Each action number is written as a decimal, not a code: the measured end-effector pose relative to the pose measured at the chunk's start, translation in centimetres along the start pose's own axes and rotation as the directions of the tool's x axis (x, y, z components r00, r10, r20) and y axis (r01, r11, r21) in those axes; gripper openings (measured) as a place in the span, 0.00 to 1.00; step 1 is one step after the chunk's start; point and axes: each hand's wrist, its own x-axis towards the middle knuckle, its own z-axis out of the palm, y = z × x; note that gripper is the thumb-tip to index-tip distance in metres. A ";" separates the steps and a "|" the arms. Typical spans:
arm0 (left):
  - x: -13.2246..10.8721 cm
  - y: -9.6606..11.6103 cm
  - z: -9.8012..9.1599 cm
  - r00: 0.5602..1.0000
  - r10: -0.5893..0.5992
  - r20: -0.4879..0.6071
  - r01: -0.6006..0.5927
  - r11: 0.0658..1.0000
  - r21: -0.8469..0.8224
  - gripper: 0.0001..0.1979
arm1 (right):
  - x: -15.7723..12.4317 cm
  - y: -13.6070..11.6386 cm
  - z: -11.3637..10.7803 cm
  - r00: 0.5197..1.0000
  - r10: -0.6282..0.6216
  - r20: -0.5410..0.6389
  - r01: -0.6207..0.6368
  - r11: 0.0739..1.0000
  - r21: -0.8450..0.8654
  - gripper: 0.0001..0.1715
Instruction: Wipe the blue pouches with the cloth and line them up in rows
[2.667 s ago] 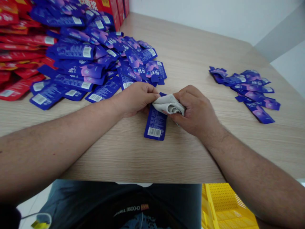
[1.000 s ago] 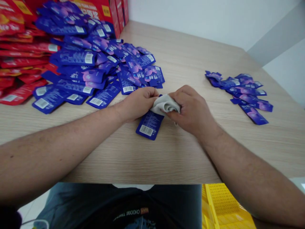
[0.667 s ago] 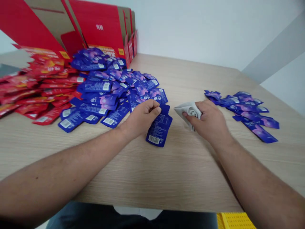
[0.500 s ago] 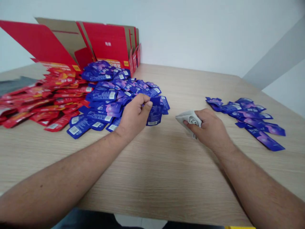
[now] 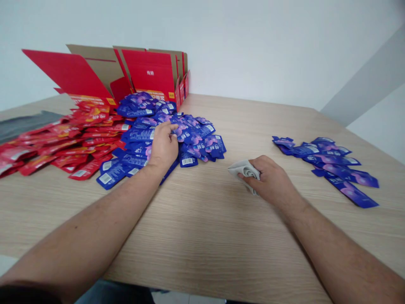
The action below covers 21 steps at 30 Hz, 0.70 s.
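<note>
Blue pouches lie heaped on the counter under your left hand, whose thumb stands parted from loosely bent fingers with nothing seen between them; whether the fingertips touch the heap is hidden. Your right hand is closed around a cloth, just over the counter, between that heap and a smaller group of the same pouches. You seem to be between pouches, at the heap; taking one up would call for a pinch on a single free edge, so its overlapping neighbours don't drag along. The pouches look flat, slick and film-like, with a narrow tab at one end, pink-purple print and white barcode panels. The cloth is pale, soft and rolled in folds. Beside the heap are glossy red pouches; behind stand red card boxes, brown inside, flaps raised.
</note>
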 end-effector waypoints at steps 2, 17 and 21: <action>-0.1 0.4 -0.2 0.999 0.017 -0.030 -0.015 0.998 0.054 0.17 | 0.0 0.0 -0.1 1.000 0.001 -0.002 -0.001 1.000 0.012 0.06; -3.6 7.2 -1.8 0.887 0.369 0.277 -0.357 0.929 -0.093 0.12 | 0.4 0.2 -0.4 0.985 0.164 0.057 -0.168 0.982 0.082 0.08; -4.0 7.4 -1.8 0.853 0.437 0.286 -0.415 0.900 -0.134 0.11 | 0.9 1.4 -1.0 0.960 0.272 0.065 -0.275 0.960 0.045 0.10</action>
